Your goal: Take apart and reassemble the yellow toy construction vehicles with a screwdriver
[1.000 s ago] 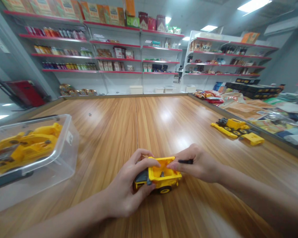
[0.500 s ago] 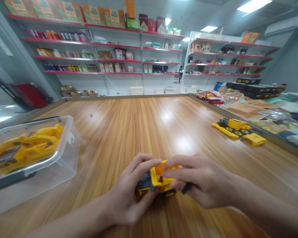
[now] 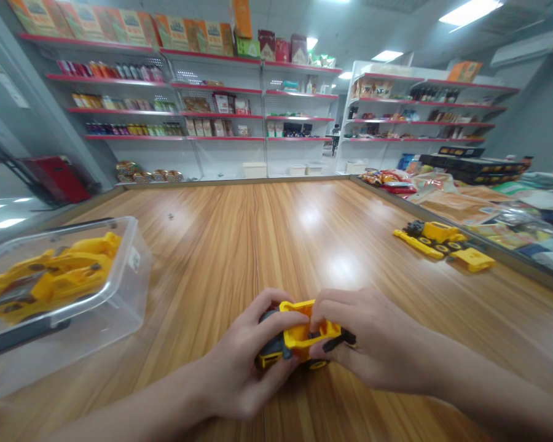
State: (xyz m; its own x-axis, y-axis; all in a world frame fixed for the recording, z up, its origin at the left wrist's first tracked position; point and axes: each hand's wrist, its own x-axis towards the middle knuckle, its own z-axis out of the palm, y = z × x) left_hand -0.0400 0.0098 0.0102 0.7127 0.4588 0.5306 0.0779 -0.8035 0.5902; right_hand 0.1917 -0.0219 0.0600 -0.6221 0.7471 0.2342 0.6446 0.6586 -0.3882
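Observation:
A small yellow toy dump truck (image 3: 299, 334) with a dark grey cab stands on the wooden table (image 3: 221, 245) in front of me. Around its cab end my left hand (image 3: 244, 353) is closed, the forefinger over the front rim of the bed and the thumb low on the near side. My right hand (image 3: 368, 334) is closed at the rear of the bed, fingertips reaching inside and thumb at the near wall. By that thumb a small black piece (image 3: 338, 341) sticks out; its kind and how it is held are unclear. Fingers hide part of the bed.
To the left stands a clear plastic box (image 3: 141, 276) with several yellow toy vehicles. Yellow and black toy parts (image 3: 437, 236) lie at the right, near bagged goods (image 3: 461, 205). A tiny object (image 3: 170, 216) lies far left. Stocked shelves (image 3: 221, 113) line the back.
My right fingers have bent down into the truck's bed, and the thumb has come against its near wall. The black piece has moved up beside the bed's rear. My left hand keeps its hold.

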